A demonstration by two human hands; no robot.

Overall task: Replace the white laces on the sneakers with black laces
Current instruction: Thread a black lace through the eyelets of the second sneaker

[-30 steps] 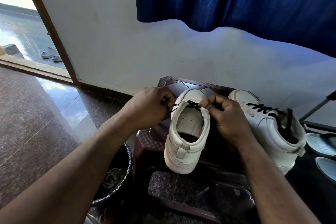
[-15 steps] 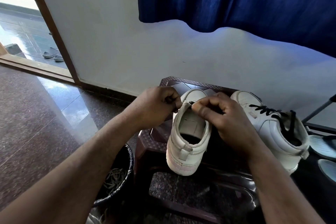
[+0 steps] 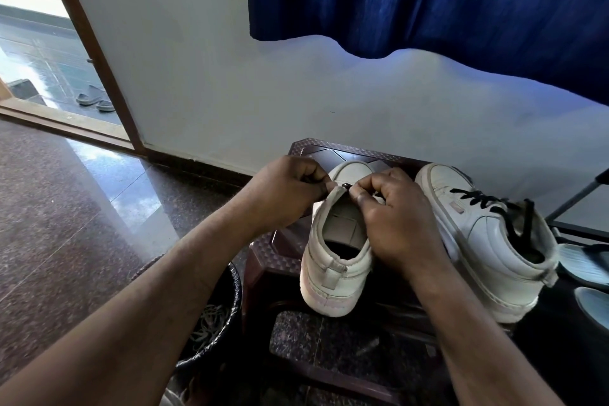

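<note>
Two white sneakers stand on a dark brown plastic stool [image 3: 306,150], heels toward me. My hands meet over the tongue of the left sneaker [image 3: 334,269]. My left hand [image 3: 288,189] pinches the left collar edge and something dark there. My right hand [image 3: 395,217] curls over the right side, its fingertips pinching a black lace [image 3: 345,187] of which only a small bit shows. The right sneaker [image 3: 487,237] carries black laces [image 3: 494,208] threaded up its front, loose ends hanging into its opening.
A dark bin [image 3: 211,323] holding pale laces stands on the floor left of the stool. Light slippers [image 3: 586,267] lie at the far right under a black rack. A blue curtain [image 3: 428,0] hangs above; an open doorway [image 3: 49,53] is at the left.
My hands have drawn closer together over the left sneaker's tongue; the stretch of black lace seen a second ago is now mostly covered by my fingers.
</note>
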